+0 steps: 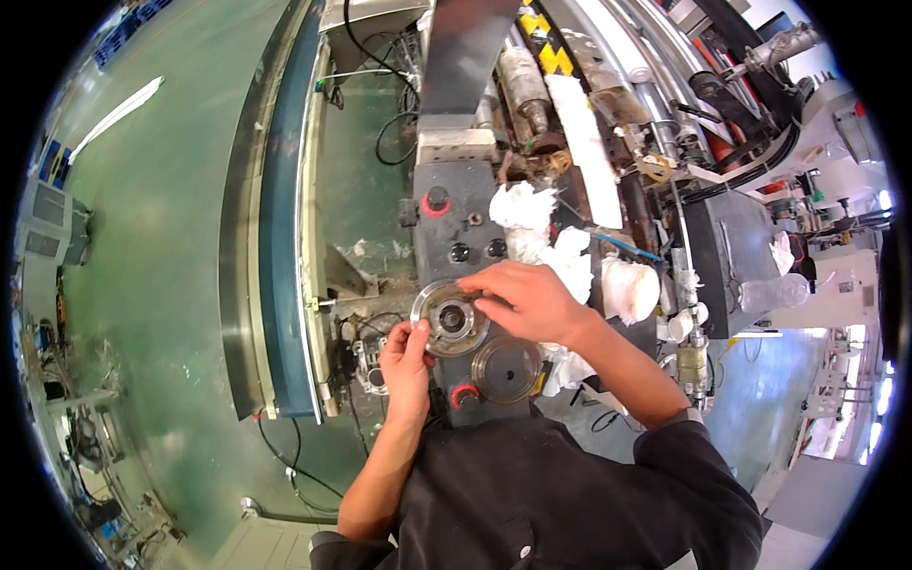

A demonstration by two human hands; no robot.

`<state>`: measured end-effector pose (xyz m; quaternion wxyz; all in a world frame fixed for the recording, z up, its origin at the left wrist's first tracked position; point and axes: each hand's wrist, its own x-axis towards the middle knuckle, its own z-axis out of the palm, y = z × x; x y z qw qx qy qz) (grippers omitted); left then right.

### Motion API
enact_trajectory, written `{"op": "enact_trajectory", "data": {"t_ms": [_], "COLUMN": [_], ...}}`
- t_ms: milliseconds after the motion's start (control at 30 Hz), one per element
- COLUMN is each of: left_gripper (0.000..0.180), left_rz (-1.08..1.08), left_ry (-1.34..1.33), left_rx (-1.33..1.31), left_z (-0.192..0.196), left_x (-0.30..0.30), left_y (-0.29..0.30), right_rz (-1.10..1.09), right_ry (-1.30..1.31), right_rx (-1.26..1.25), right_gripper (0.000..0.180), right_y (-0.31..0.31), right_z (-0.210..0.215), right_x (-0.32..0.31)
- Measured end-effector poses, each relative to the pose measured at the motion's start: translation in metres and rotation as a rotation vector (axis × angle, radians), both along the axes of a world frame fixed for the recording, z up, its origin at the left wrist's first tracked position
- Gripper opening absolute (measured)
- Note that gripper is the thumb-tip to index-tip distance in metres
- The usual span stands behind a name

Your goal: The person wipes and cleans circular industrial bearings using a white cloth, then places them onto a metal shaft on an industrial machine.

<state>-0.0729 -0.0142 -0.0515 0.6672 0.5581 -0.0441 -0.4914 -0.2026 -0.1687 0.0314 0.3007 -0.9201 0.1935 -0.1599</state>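
Both hands on a round clear cover (450, 317) with metal hub, on a dark machine block (454, 214). Left hand (407, 355) pinches its lower left rim; right hand (522, 300) lies over its right side, fingers on top. Second round cover (506, 369) just below right. White rags (532, 223) behind right hand. Green floor (171, 256) at left.

The grey machine housing (454, 214) carries a round metal cover (450, 317), a clear disc (506, 370) and white rags (532, 223).
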Motion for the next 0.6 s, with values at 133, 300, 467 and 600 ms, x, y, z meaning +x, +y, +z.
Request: {"op": "enact_trajectory", "data": {"t_ms": [133,300,467,600], "left_gripper": [0.013,0.013,0.012,0.016], "left_rz": [0.006,0.001,0.014,0.033], "left_ry": [0.025,0.016,0.023,0.048], "left_rx": [-0.005,-0.01,-0.01,-0.023], "left_z": [0.001,0.003,0.004,0.004], "left_x": [0.003,0.002,0.002,0.0], "left_y": [0.004,0.001,0.001,0.0], "right_rz": [0.094,0.082,0.033,-0.006], "right_ry": [-0.001,-0.053,0.031,-0.042], "right_rx": [-0.061,-0.092,-0.102,-0.093], "right_gripper": [0.025,0.019,0.02,0.02], "right_y": [0.001,-0.002,0.001,0.004], "right_z": [-0.007,-0.016,-0.013,-0.008], "right_x": [0.008,0.009,0.012,0.014]}}
